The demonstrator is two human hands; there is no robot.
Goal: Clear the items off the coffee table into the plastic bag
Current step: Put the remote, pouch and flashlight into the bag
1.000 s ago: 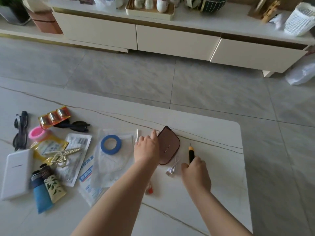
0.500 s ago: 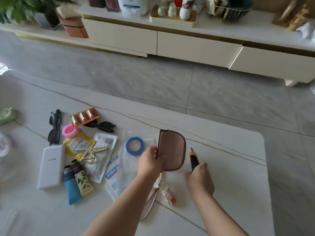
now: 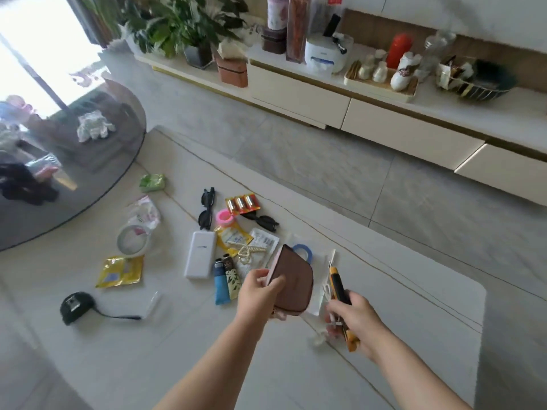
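Since the earlier frame, we had lifted the brown pouch (image 3: 293,284) off the coffee table (image 3: 414,297), our left hand (image 3: 259,294) pinching its left edge, and our right hand (image 3: 353,316) had closed round the yellow-and-black screwdriver (image 3: 337,284) together with a white cable (image 3: 327,291). Both items were held above the table's right half. On the table to the left lay a power bank (image 3: 199,258), two tubes (image 3: 226,281), sunglasses (image 3: 206,208) and batteries (image 3: 242,202).

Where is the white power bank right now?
In the head view, the white power bank lies flat on the coffee table, left of the hands, with the blue tube at its right and the black sunglasses just beyond it.
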